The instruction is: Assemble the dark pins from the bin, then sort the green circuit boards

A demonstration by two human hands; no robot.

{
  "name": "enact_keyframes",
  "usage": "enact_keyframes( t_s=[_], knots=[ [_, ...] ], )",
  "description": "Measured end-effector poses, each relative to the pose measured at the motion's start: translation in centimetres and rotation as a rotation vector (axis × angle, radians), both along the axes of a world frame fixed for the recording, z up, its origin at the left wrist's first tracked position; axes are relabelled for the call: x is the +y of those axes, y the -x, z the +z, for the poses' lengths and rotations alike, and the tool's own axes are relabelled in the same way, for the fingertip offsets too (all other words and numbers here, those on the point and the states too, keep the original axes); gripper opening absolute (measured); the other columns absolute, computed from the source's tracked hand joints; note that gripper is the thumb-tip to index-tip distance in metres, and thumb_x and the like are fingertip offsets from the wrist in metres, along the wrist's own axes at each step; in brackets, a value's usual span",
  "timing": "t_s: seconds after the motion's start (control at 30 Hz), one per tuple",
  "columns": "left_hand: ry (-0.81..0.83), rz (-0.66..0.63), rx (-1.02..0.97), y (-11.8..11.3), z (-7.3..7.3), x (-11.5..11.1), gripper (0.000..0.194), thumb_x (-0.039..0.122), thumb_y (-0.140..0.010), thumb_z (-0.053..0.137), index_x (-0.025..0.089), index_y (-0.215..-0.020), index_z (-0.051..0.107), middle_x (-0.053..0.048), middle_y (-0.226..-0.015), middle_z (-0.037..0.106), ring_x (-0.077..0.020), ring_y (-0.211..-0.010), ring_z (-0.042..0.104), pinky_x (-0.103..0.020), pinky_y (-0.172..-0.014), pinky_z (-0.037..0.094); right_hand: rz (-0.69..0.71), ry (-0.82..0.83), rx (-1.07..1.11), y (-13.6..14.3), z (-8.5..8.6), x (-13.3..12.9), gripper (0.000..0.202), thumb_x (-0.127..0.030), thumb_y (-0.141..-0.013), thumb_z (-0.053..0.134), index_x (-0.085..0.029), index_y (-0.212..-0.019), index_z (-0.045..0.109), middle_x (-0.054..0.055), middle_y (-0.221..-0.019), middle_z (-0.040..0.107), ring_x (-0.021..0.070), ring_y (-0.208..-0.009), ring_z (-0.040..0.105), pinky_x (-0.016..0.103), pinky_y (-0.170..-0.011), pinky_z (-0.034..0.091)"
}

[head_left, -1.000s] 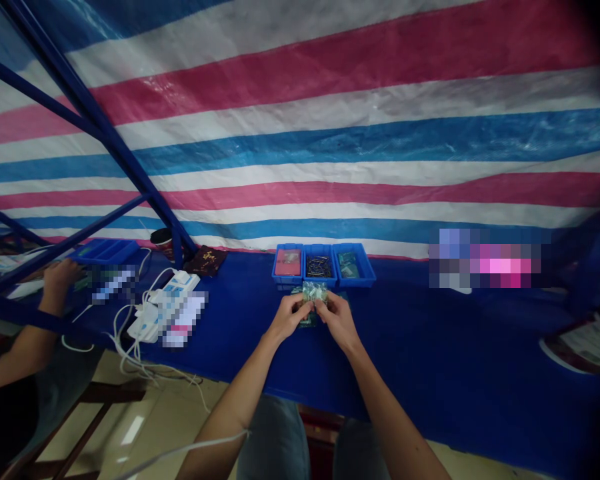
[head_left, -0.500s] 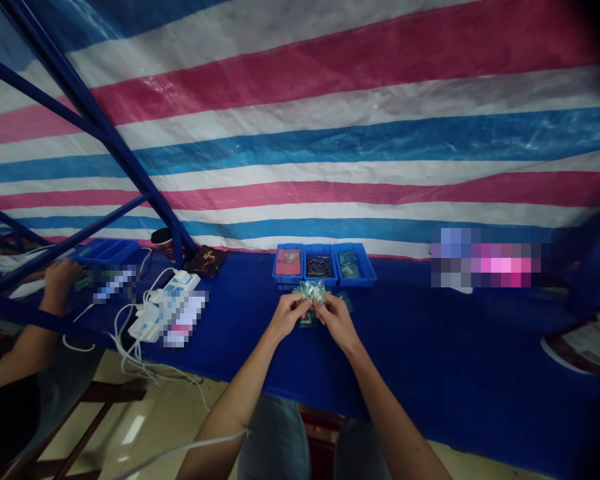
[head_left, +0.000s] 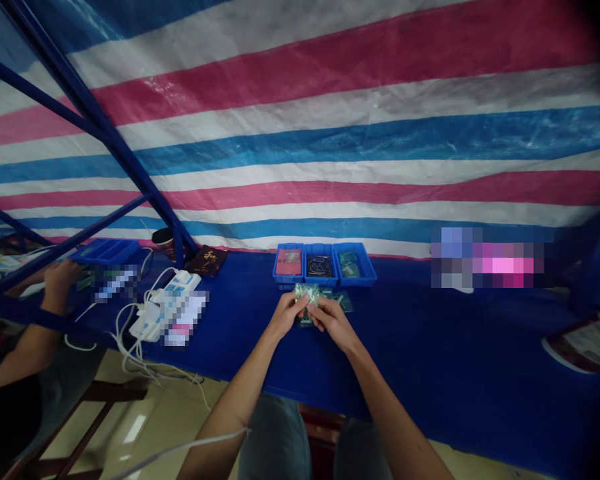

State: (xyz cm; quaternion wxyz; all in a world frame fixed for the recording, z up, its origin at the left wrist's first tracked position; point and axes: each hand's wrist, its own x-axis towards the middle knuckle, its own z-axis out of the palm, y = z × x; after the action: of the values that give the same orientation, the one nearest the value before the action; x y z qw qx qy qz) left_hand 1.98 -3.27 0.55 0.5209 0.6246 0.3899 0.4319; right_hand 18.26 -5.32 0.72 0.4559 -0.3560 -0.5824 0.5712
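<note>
A small clear plastic bag (head_left: 307,290) with a greenish sheen is pinched between my left hand (head_left: 287,313) and my right hand (head_left: 331,318), thumbs close together. Its contents are too small to make out. Under and just behind my hands, more greenish packets (head_left: 344,301) lie on the blue table. Beyond them stands a blue three-part bin (head_left: 280,283). Its left part holds a pink item (head_left: 289,265), the middle one many dark screws or pins (head_left: 320,267), and the right one green packets (head_left: 349,265).
Left on the table (head_left: 430,347) are a white power strip (head_left: 155,320) with cables, a dark brown packet (head_left: 208,260) and a cup (head_left: 163,241). A person's hand (head_left: 60,280) is at the far left by a blue tray (head_left: 107,251). A round container (head_left: 587,343) stands right.
The bag in my hands has shifted slightly left and stands more upright. My right hand's fingers have moved a little left. The person's hand at the far left has shifted slightly.
</note>
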Motion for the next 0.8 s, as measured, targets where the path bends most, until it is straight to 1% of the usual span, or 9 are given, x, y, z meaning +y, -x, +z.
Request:
enact_keyframes(
  t_s=[0.17, 0.23, 0.33, 0.43, 0.53, 0.63, 0.73, 0.8],
  knots=[
    [-0.005, 0.015, 0.039, 0.1, -0.2, 0.2, 0.052, 0.055, -0.090, 0.054, 0.013, -0.059, 0.052, 0.002, -0.053, 0.045, -0.0099, -0.052, 0.039, -0.024, -0.057, 0.030, -0.006, 0.005, -0.033, 0.1, 0.2, -0.2, 0.041, -0.052, -0.091, 0.057, -0.016, -0.073, 0.061, -0.003, -0.056, 0.049, 0.0099, -0.048, 0.043, 0.023, -0.047, 0.033],
    [-0.013, -0.002, 0.044, 0.1, -0.2, 0.2, 0.052, 0.054, -0.091, 0.054, 0.013, -0.058, 0.051, 0.002, -0.053, 0.045, -0.0101, -0.053, 0.040, -0.025, -0.057, 0.030, -0.011, 0.010, -0.052, 0.1, 0.4, -0.2, 0.043, -0.054, -0.092, 0.056, -0.015, -0.073, 0.062, -0.002, -0.057, 0.050, 0.0103, -0.049, 0.044, 0.023, -0.048, 0.033],
    [-0.006, -0.050, 0.039, -0.1, -0.3, 0.2, 0.053, 0.054, -0.091, 0.054, 0.014, -0.058, 0.050, 0.002, -0.053, 0.045, -0.0103, -0.053, 0.040, -0.025, -0.056, 0.029, -0.068, -0.007, -0.092, 0.2, 0.3, -0.2, 0.048, -0.056, -0.095, 0.051, -0.015, -0.072, 0.063, -0.001, -0.056, 0.050, 0.0107, -0.050, 0.043, 0.024, -0.049, 0.032],
    [0.015, -0.067, 0.059, -0.2, -0.6, 0.1, 0.054, 0.056, -0.091, 0.053, 0.014, -0.057, 0.050, 0.001, -0.052, 0.046, -0.0105, -0.052, 0.040, -0.025, -0.055, 0.029, -0.132, -0.074, -0.121, 0.3, -0.4, 0.1, 0.053, -0.058, -0.096, 0.048, -0.016, -0.066, 0.059, -0.002, -0.054, 0.047, 0.0108, -0.049, 0.041, 0.024, -0.050, 0.032],
    [0.029, -0.056, 0.073, -0.3, -1.0, 0.0, 0.059, 0.060, -0.093, 0.048, 0.013, -0.056, 0.052, 0.000, -0.051, 0.047, -0.0106, -0.051, 0.041, -0.025, -0.055, 0.030, -0.152, -0.122, -0.127, 0.3, -0.8, 0.3, 0.056, -0.058, -0.096, 0.047, -0.017, -0.059, 0.055, -0.001, -0.053, 0.047, 0.0111, -0.050, 0.041, 0.025, -0.051, 0.032],
    [0.038, -0.020, 0.065, -0.3, -1.1, 0.1, 0.065, 0.064, -0.094, 0.040, 0.013, -0.055, 0.051, 0.000, -0.051, 0.047, -0.0102, -0.050, 0.041, -0.025, -0.054, 0.029, -0.154, -0.123, -0.137, 0.2, -0.8, 0.3, 0.057, -0.057, -0.096, 0.048, -0.017, -0.056, 0.054, -0.001, -0.051, 0.047, 0.0112, -0.049, 0.041, 0.025, -0.051, 0.031],
    [0.021, 0.028, 0.038, -0.3, -0.9, 0.1, 0.058, 0.063, -0.091, 0.048, 0.014, -0.060, 0.049, 0.002, -0.054, 0.045, -0.0095, -0.052, 0.039, -0.024, -0.054, 0.028, -0.152, -0.099, -0.158, 0.1, -0.4, 0.1, 0.058, -0.056, -0.096, 0.050, -0.017, -0.053, 0.052, -0.001, -0.049, 0.045, 0.0113, -0.049, 0.040, 0.025, -0.051, 0.030],
    [0.004, 0.034, 0.032, -0.3, -0.7, 0.1, 0.052, 0.059, -0.090, 0.053, 0.015, -0.064, 0.048, 0.004, -0.056, 0.043, -0.0092, -0.053, 0.039, -0.023, -0.054, 0.029, -0.140, -0.068, -0.159, 0.1, -0.3, 0.0, 0.056, -0.056, -0.095, 0.050, -0.017, -0.054, 0.054, -0.001, -0.050, 0.045, 0.0114, -0.049, 0.040, 0.025, -0.050, 0.030]
  ],
)
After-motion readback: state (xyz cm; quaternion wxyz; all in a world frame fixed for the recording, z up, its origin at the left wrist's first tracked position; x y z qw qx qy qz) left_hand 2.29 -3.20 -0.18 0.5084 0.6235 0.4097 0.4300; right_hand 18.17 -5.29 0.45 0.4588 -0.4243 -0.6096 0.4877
